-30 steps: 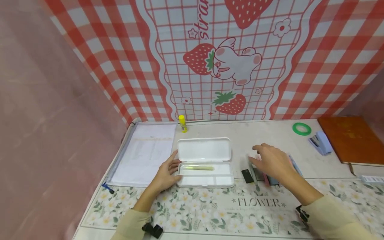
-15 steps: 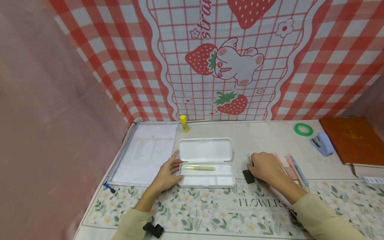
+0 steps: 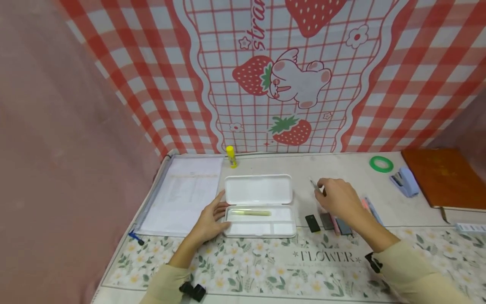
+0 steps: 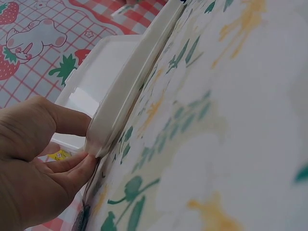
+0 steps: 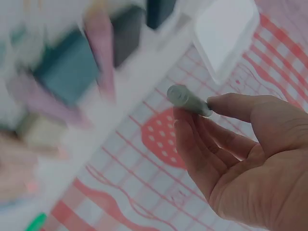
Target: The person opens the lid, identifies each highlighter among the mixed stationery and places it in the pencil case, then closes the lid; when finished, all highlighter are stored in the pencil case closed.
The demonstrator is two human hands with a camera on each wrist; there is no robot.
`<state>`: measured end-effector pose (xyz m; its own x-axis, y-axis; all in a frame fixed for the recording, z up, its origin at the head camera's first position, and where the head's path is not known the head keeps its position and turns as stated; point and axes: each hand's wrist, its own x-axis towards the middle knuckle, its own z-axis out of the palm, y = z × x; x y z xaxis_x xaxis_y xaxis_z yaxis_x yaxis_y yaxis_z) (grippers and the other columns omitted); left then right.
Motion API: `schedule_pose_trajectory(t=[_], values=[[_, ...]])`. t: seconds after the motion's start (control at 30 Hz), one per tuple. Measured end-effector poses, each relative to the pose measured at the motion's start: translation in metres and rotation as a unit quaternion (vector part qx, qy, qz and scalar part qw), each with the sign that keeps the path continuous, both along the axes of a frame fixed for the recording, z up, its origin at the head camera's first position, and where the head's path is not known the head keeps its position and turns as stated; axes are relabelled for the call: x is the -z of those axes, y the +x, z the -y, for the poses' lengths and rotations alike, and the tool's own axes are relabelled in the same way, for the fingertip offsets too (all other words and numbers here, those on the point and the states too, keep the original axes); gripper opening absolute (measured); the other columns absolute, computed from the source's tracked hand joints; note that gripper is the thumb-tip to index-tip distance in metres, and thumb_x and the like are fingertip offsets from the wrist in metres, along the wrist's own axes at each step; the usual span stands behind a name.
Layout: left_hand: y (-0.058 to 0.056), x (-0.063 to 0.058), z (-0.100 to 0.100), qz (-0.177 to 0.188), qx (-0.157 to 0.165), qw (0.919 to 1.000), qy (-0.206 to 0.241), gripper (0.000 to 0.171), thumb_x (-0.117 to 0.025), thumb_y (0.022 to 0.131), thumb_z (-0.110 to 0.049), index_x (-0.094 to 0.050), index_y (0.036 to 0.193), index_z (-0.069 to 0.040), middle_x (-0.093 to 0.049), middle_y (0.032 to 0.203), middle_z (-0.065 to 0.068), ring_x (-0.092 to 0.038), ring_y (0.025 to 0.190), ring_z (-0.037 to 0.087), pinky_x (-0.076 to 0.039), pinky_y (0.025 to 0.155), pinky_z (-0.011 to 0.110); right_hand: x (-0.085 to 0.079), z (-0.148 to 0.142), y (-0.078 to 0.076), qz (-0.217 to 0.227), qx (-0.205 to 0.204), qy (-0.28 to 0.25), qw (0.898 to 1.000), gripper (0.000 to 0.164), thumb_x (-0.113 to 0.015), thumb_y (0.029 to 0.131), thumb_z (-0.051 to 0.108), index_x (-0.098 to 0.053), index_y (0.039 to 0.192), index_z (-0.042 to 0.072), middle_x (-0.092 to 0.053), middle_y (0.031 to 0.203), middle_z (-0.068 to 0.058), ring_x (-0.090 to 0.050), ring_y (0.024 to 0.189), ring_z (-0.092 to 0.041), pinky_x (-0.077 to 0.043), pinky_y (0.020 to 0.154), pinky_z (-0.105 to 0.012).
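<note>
An open white pencil case [image 3: 260, 190] lies mid-table with its lid folded back, a yellow-green pen [image 3: 252, 213] in its long compartment. At its left end, my left hand [image 3: 208, 221] holds the case between thumb and fingers; the left wrist view shows them on the case wall [image 4: 108, 115]. My right hand [image 3: 339, 198], right of the case, pinches a grey-green pen [image 5: 187, 100] between thumb and fingertips, raised over the table. Under and beside that hand lie a black eraser [image 3: 313, 223], dark block-shaped pieces [image 3: 344, 226] and pink and blue pens [image 3: 373, 210], partly hidden by the forearm.
A yellow glue stick [image 3: 231, 157] stands behind the case. Papers in a clear zip folder [image 3: 182, 194] lie left. At the back right are a green tape roll [image 3: 381, 164], a lilac stapler [image 3: 405, 182] and a brown notebook [image 3: 444, 177].
My right hand came down on the grey-green pen beside the black eraser, took hold of it and lifted it up and away from the row. My left hand stayed at the case.
</note>
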<state>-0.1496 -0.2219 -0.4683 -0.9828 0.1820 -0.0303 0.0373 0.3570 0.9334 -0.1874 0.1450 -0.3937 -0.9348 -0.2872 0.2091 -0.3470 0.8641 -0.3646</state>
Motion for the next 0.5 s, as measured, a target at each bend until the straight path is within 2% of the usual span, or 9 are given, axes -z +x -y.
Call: schedule_pose_trajectory(t=[0.17, 0.3, 0.5], values=[[0.001, 0.000, 0.001, 0.002, 0.000, 1.0000, 0.005, 0.100, -0.067, 0.073, 0.018, -0.017, 0.152, -0.019, -0.047, 0.130, 0.017, -0.048, 0.123, 0.030, -0.042, 0.106, 0.030, -0.021, -0.006, -0.005, -0.034, -0.016, -0.009, 0.999, 0.021, -0.063, 0.085, 0.014, -0.066, 0.097, -0.003, -0.065, 0.065, -0.006, -0.045, 0.042, -0.009, -0.036, 0.035, -0.024], [0.002, -0.002, 0.000, 0.004, 0.007, 0.9999, 0.009, 0.099, -0.066, 0.074, 0.018, -0.015, 0.152, -0.015, -0.045, 0.132, 0.021, -0.047, 0.124, 0.034, -0.041, 0.108, 0.036, -0.029, -0.003, -0.009, -0.043, -0.025, -0.003, 0.999, 0.019, -0.063, 0.086, 0.014, -0.068, 0.096, -0.001, -0.065, 0.069, -0.006, -0.045, 0.044, -0.010, -0.036, 0.037, -0.024], [0.009, -0.025, -0.005, 0.008, 0.024, 0.9997, 0.005, 0.096, -0.064, 0.075, 0.018, -0.012, 0.152, -0.006, -0.043, 0.132, 0.027, -0.044, 0.125, 0.038, -0.038, 0.110, 0.042, -0.033, 0.028, -0.013, -0.046, -0.068, 0.016, 0.996, 0.014, -0.064, 0.088, 0.013, -0.069, 0.093, 0.000, -0.064, 0.072, -0.007, -0.050, 0.053, -0.011, -0.040, 0.042, -0.023]])
